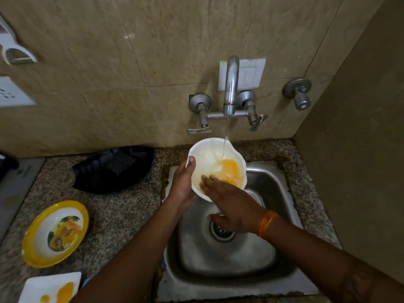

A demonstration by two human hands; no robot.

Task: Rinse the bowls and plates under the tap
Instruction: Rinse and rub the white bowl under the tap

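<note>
White bowl (pixel 215 162) w/ orange residue sits tilted under tap (pixel 230 88) stream, above steel sink (pixel 273 184). Left hand (pixel 182 184) clamps its rim, thumb inside. Right hand (pixel 234 206): fingers (pixel 209 179) apart, flat inside bowl. Yellow-rimmed plate (pixel 54 234) & white plate (pixel 50 288) wait on worktop (pixel 122 215), left.

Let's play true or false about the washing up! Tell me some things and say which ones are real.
1. Water runs from the tap into the white bowl. True.
2. The left hand holds the bowl's rim. True.
3. The right hand is turning a tap handle. False: its fingers reach into the bowl.
4. The yellow-rimmed plate lies in the sink. False: it sits on the counter left of the sink.
5. The bowl is clean. False: orange residue sits inside.
</note>
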